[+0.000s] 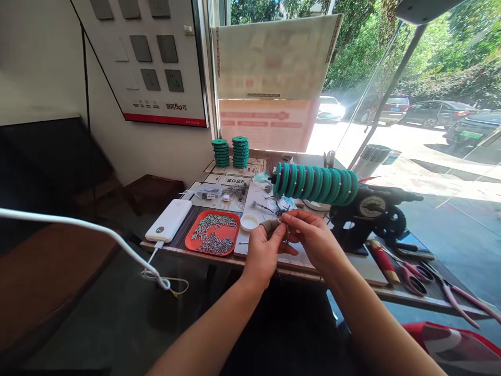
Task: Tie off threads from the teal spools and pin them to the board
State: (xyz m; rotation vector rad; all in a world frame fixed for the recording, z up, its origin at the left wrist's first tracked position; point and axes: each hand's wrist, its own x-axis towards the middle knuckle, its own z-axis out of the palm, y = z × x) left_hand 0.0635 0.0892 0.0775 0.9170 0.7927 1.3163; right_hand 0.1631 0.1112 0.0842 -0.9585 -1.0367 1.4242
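Above the front of the table, my left hand (263, 249) and my right hand (312, 233) meet, their thumbs and fingertips pinched together. Something thin and small seems to be between them, too tiny to name. A brownish cover wraps a finger of my left hand. Just left of it are a small white round dish (249, 222) and an orange-red tray (188, 241) of small metal parts in two heaps. Behind my fingers lie dark wiry bits (281, 212). A row of green spools (315, 184) sits on a black hand-cranked winding device (371, 209) beyond my right hand.
A white power bank (169, 220) with a cable lies at the left edge. Two stacks of green spools (240, 152) stand at the back. Pink-handled scissors (415, 277), pliers (456, 300) and a red roll (384, 262) lie right. A thick white cable (97, 228) hangs at left.
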